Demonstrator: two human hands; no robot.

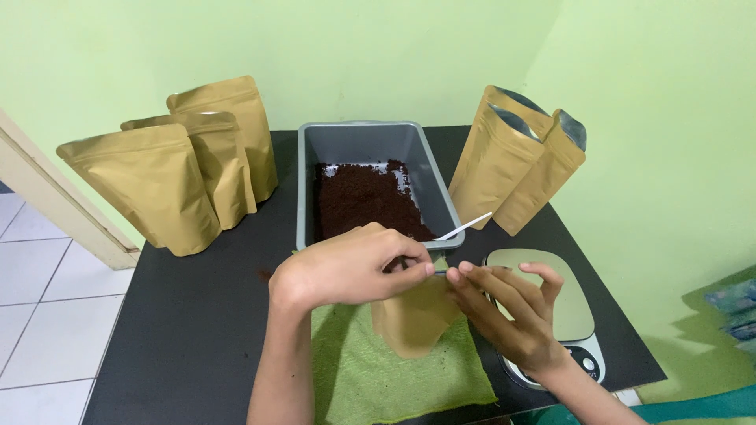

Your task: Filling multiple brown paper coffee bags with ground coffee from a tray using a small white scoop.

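Green walls stood behind our black counter (189, 315). On it sat one grey tray (358, 140) of dark brown powder (358, 201), with one white spoon (465, 227) leaning on its rim. We counted three puffed gold pouches (150, 185) on the left and two open ones (512, 157) on the right. One green towel (354, 370) lay near us, and one scale (579, 315) sat beside it. One more pouch (413, 319) stood on the towel. Our left hand (346, 267) and right hand (512, 311) pinched its top edge, fingers closed on it. We think it went best to press evenly from one end to the other, keeping the pouch upright so nothing spilled.
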